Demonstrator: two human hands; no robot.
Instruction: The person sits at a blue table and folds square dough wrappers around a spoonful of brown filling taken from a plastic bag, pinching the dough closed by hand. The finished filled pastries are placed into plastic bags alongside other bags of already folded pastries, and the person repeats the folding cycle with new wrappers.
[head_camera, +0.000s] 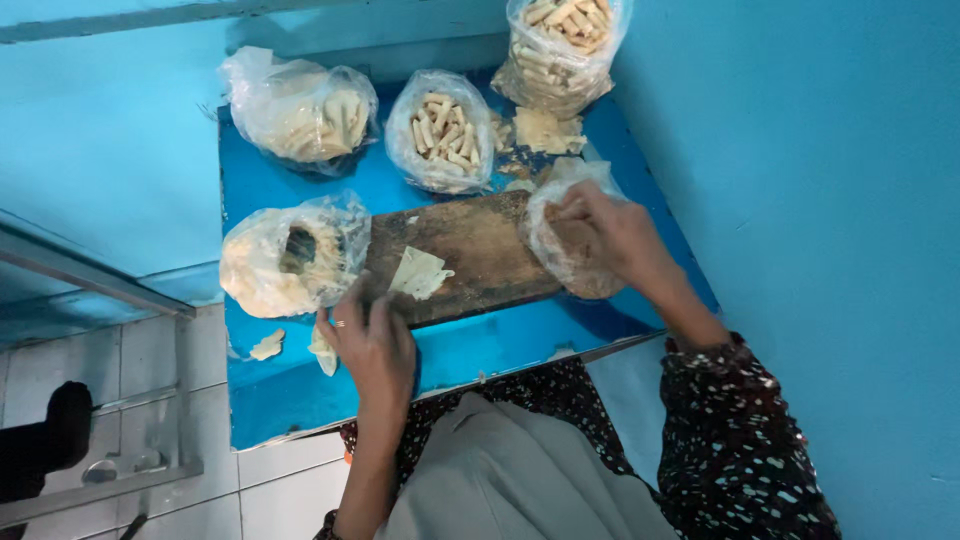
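Note:
A brown wooden board (470, 250) lies on a blue table (300, 385). A pale, thin dough sheet (418, 272) rests on the board's left part. My left hand (372, 340) sits at the board's near-left edge, fingers spread, close to that sheet and next to a clear bag of pale wrappers (285, 260). My right hand (605, 230) is reaching into a clear plastic bag of brownish filling (570, 260) at the board's right end, fingers closed inside it.
Three more clear bags stand at the back: flat wrappers (300, 110), rolled sticks (442, 130), and a taller bag of rolls (560, 50). Dough scraps (268, 345) lie on the table's left. Blue walls surround it; a tiled floor and metal rail are at left.

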